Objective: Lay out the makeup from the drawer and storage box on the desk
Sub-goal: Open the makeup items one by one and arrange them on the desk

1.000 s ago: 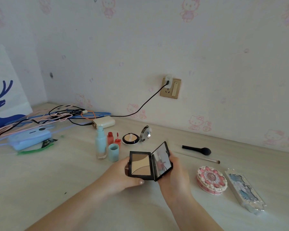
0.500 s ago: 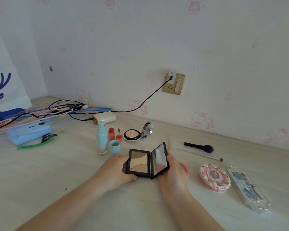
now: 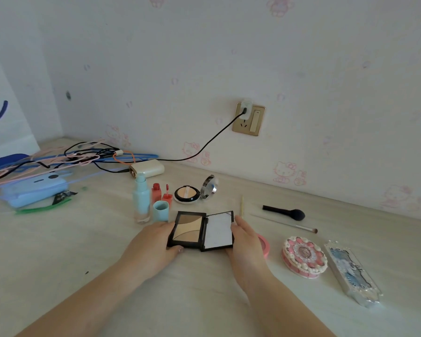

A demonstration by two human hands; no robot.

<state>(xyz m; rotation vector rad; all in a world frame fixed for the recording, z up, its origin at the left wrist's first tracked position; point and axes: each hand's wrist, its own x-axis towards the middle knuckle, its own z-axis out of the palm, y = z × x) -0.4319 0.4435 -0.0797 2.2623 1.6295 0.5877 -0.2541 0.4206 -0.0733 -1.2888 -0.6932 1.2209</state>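
We hold the open black powder palette (image 3: 201, 230) low over the counter (image 3: 58, 239), our left hand (image 3: 153, 242) gripping its powder side and our right hand (image 3: 247, 242) its mirror side. We think we are laying it down, so next we must set it flat and let go.

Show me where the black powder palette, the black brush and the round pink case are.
black powder palette (image 3: 187, 229), head view, powder pan.
black brush (image 3: 297, 214), head view, bristle head.
round pink case (image 3: 303, 256), head view, decorated lid.
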